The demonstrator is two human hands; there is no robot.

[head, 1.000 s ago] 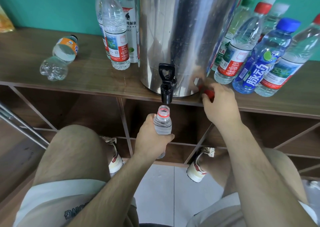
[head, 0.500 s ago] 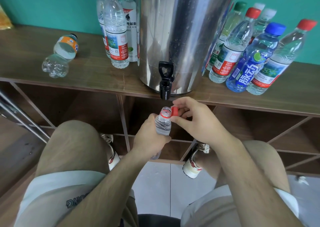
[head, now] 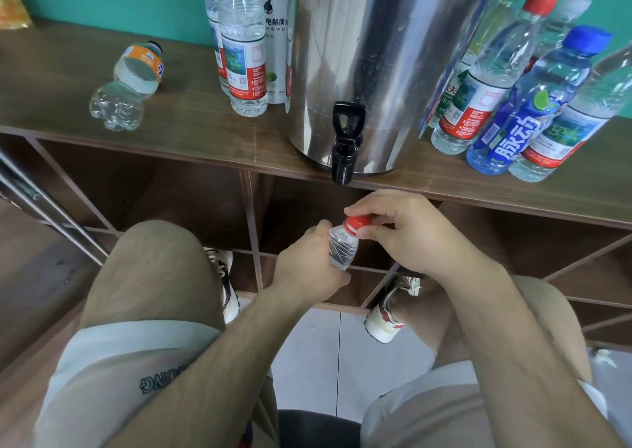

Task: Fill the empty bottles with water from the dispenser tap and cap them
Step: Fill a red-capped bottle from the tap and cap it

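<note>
Far left of the table (head: 191, 129), an orange-labelled bottle (head: 131, 81) lies on its side, black cap toward the back wall, base toward the front edge. Moving along, two tall red-labelled bottles (head: 244, 47) stand upright just beside the drum, with a white-labelled bottle (head: 275, 37) tucked behind them. Now down in front of the table's front edge: the left hand (head: 307, 273) comes up from below, its grip clamped round the body of the small clear bottle (head: 342, 247), which tilts slightly to the right, neck up. That bottle is off the table altogether, held in the air below and just in front of the black tap (head: 345, 143), apart from the spout. The tap juts out over the front edge from the base of the big steel dispenser (head: 386, 54), which stands at the middle of the table. A red cap (head: 357, 223) sits on the bottle's neck, and the right hand (head: 413, 239) has it, grip pinched on the cap between thumb and curled fingers; how far it is screwed down, can't tell. Over at the right end of the table, a crowd of upright bottles: a red-capped bottle (head: 485, 81) nearest the dispenser, a blue-capped bottle (head: 533, 105) just beside it near the front edge, more packed behind.
</note>
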